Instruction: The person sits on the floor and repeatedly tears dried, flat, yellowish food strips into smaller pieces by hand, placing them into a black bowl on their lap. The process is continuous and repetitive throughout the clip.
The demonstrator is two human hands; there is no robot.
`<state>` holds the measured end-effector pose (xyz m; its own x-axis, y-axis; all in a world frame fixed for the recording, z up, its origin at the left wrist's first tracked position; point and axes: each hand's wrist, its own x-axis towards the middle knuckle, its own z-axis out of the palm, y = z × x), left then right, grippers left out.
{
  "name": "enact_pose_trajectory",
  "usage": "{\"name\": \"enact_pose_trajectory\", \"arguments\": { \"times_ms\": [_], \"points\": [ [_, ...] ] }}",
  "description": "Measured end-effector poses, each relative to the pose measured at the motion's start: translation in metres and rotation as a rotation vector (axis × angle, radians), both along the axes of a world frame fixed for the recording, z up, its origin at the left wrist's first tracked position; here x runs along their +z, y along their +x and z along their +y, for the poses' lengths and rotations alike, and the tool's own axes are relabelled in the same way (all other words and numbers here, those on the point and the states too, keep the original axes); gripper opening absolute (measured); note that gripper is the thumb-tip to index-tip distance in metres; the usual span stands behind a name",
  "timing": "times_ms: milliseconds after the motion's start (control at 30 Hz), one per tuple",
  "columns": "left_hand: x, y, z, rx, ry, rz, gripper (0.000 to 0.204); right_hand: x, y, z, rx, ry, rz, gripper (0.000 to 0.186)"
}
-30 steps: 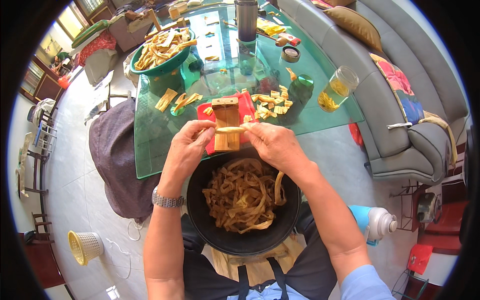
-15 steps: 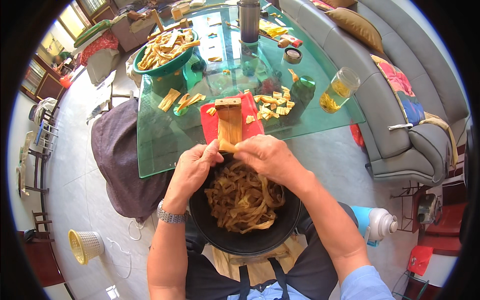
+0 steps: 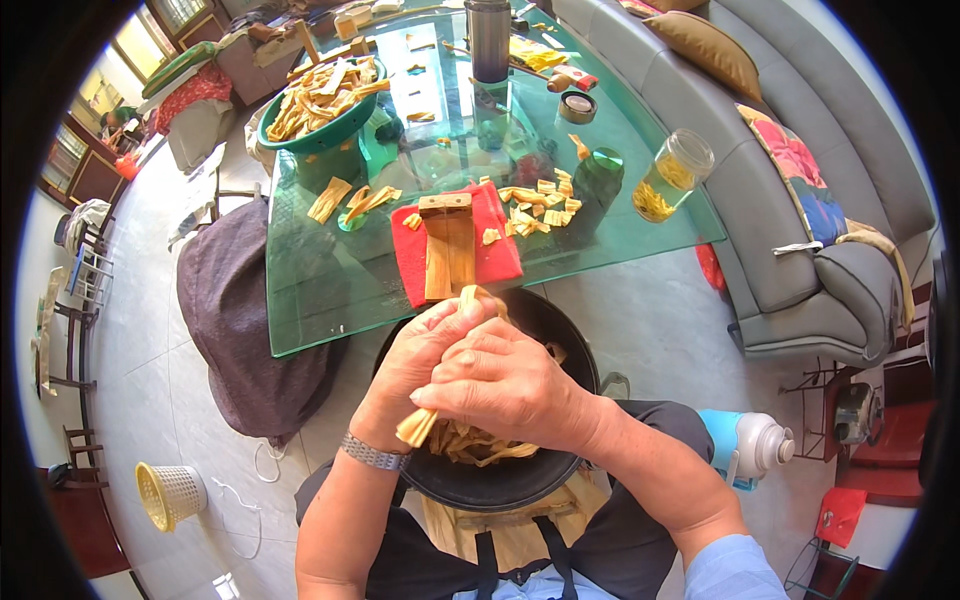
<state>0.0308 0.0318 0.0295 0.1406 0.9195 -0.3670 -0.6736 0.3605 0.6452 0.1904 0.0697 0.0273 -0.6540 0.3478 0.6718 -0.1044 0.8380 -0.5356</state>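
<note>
Both my hands are closed together above a black round pan (image 3: pixel 510 490) between my knees. My left hand (image 3: pixel 425 345) pinches a pale yellow fibrous strip (image 3: pixel 418 428), like dried bamboo shoot, whose frayed end sticks out below. My right hand (image 3: pixel 515 385) wraps over it, fingers against my left hand; a bent yellow piece shows above the thumbs. The fingers hide the strip's middle. Brownish shredded strips (image 3: pixel 480 446) lie in the pan, partly covered by my hands. Just beyond is a wooden block tool (image 3: pixel 450 250) on a red cloth (image 3: pixel 495 250) at the glass table's near edge.
On the glass table (image 3: pixel 330 270) are a green basin (image 3: pixel 325 135) heaped with yellow strips, cut pieces (image 3: pixel 540 205), a dark flask (image 3: pixel 488 45) and a glass jar (image 3: pixel 672 175). A grey sofa (image 3: pixel 700 150) stands right, a blue-white thermos (image 3: pixel 745 445) beside my right knee.
My hands have drawn back from the wooden tool's near end and come together over the pan, the right crossing leftward. The strip's end now hangs out below them. The view has shifted slightly.
</note>
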Motion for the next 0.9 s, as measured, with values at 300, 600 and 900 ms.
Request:
{"name": "enact_pose_trajectory", "arguments": {
  "times_ms": [300,600,900],
  "points": [
    [-0.01,0.003,-0.01,-0.367,0.135,0.569,0.024,0.015,0.013,0.004,-0.093,-0.975,0.011,0.019],
    [-0.01,-0.017,-0.015,-0.359,0.432,1.325,0.011,-0.012,0.013,0.021,-0.219,-0.904,-0.351,0.023],
    [-0.018,-0.024,-0.027,-0.145,0.48,1.383,0.033,-0.051,0.01,0.028,0.149,-1.343,-0.37,0.031]
  ]
}}
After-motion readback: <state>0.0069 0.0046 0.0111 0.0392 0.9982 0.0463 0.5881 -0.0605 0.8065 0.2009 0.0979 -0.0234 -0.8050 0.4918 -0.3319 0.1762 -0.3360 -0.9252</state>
